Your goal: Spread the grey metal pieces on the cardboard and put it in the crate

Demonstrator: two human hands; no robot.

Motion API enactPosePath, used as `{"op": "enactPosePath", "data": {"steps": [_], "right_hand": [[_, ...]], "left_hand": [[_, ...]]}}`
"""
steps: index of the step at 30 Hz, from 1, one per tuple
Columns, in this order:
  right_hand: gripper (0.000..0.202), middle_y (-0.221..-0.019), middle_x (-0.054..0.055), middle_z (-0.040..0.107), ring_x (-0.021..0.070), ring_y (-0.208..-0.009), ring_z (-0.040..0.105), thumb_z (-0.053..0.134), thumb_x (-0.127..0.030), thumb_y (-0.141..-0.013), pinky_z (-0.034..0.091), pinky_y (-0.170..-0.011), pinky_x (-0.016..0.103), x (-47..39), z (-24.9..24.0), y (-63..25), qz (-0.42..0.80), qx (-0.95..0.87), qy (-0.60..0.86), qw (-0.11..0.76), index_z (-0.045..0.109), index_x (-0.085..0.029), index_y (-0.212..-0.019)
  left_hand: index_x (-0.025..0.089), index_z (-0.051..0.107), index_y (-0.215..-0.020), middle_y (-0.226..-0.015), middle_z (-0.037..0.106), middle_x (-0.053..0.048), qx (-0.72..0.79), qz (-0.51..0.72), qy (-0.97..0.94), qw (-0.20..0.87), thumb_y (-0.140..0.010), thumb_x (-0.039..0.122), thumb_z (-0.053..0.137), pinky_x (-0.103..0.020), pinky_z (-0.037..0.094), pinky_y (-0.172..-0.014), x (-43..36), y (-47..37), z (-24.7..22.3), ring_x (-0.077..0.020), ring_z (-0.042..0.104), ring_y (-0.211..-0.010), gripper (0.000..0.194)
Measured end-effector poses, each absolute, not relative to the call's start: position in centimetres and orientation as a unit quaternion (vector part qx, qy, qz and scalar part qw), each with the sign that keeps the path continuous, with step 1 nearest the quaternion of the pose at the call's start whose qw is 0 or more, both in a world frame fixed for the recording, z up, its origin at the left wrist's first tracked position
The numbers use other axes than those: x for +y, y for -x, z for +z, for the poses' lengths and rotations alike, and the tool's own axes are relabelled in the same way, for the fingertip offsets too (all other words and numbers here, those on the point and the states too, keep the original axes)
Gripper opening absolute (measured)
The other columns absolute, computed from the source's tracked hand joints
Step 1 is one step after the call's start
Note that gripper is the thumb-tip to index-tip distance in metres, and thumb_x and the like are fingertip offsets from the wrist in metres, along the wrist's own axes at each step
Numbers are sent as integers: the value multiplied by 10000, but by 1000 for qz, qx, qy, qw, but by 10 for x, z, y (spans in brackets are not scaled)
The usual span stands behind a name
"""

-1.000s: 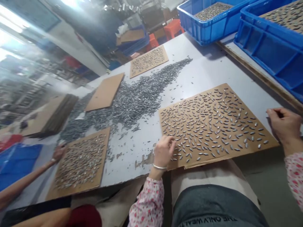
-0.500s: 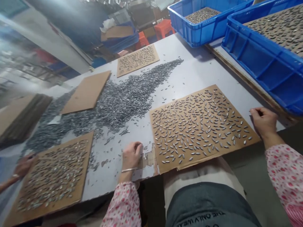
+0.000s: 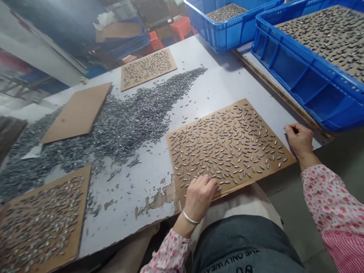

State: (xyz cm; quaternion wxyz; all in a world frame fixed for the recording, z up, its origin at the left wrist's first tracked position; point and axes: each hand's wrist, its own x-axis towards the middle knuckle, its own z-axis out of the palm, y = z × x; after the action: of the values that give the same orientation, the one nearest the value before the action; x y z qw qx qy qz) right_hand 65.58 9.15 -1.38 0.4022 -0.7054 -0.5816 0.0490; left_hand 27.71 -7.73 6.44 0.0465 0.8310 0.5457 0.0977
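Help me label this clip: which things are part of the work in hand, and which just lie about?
In hand:
left hand
right hand
cardboard sheet
metal pieces on it

Lying about:
loose heap
bare sheet
far sheet
left sheet
blue crates
table

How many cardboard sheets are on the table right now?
4: one by the person's hands, one at the near left edge, cut off by the frame, a bare one left of the loose pile, and one at the far side. More may lie out of view.
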Motion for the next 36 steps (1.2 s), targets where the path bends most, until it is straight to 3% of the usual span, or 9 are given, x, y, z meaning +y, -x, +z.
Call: {"op": "enactPosePath", "data": {"steps": [5,10,25,36], "right_hand": [[238,-686,64,641,157,-637,539,555,-376,-771,404,-669,265,91,-12,-652,70,-567,717,399,646,-160,-737],[226,-640,48,619,147,-615,525,559,-362,-765,393,-642,256,90,-5,-646,76,-566,710,411,643,-158,-717],[207,-681,18,630,164,-638,561,569,-372,-790,421,-649,279,93,-16,-654,58,-583,695,416,650,-191,-733],[186,-662,28,632,177,-622,560,569,-362,-769,428,-635,301,89,-4,-644,81,-570,696,429,629,-201,-698]], "left_hand": [[208,607,-846,-799,582,-39,543,46,-837,44,-904,246,452,-308,355,-679,-77,-279,51,-170,510,-777,170],[212,611,-926,-850,578,-42,579,81,-804,105,-909,290,443,-284,393,-716,-73,-263,52,-157,524,-805,186],[201,622,-828,-768,542,-30,586,48,-806,64,-920,286,428,-280,386,-687,-57,-273,50,-157,495,-751,231],[198,605,-891,-842,574,-36,601,80,-785,130,-919,307,426,-265,411,-721,-55,-254,51,-151,533,-813,212]]}}
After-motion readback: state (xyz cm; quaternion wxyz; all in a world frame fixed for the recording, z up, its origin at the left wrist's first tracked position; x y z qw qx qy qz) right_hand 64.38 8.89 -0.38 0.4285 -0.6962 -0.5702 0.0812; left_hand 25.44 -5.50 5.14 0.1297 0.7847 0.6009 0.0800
